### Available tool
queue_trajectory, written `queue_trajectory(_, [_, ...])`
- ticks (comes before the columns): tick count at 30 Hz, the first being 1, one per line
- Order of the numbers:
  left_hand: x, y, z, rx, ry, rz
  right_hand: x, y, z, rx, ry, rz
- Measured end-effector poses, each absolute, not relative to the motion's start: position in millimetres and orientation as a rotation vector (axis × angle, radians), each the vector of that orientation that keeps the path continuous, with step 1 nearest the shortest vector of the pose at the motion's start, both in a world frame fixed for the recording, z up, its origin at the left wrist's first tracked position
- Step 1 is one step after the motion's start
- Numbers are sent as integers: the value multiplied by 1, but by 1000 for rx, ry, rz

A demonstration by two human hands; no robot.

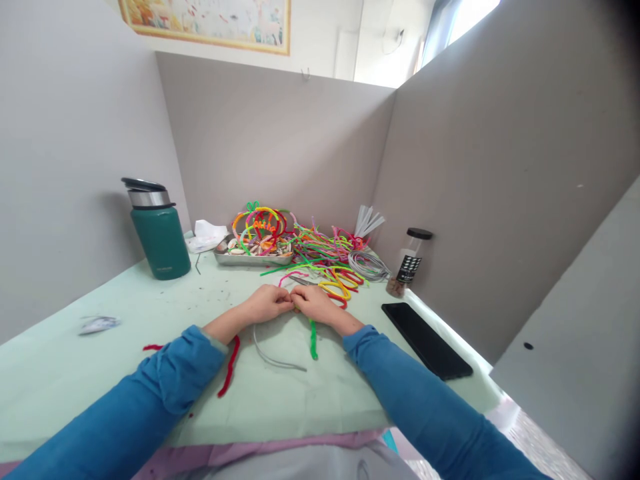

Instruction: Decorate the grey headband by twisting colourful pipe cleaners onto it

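My left hand [267,303] and my right hand [316,304] meet over the middle of the table, fingertips pinched together. A fuzzy green pipe cleaner [313,341] hangs down from beneath my right hand's fingers. What sits between the left fingertips is hidden. A thin grey wire [275,360] curves out from below my left hand onto the cloth. Near my left wrist lies a red pipe cleaner [230,370]. Just beyond the hands are a pink pipe cleaner [291,275] and scissors with a dark blade [302,281], close to yellow and red loops [337,287].
At the back stand a metal tray [253,259] of small pieces with pipe-cleaner shapes, a pile of pipe cleaners [325,243] and a grey wire coil [369,265]. A green bottle [163,240] is left; a clear jar [407,263] and black phone [425,340] are right. Grey partitions [275,127] enclose the table.
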State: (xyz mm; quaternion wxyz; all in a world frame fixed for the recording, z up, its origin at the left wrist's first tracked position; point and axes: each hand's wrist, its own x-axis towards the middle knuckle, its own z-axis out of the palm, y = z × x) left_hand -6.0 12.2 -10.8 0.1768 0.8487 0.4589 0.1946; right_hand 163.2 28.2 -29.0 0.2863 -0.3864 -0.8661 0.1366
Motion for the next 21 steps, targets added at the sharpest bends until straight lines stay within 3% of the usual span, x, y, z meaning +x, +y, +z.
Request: queue_trajectory(21, [-8,16,-14,2452,1304,538,163,29,-29,-1020,-2321,335])
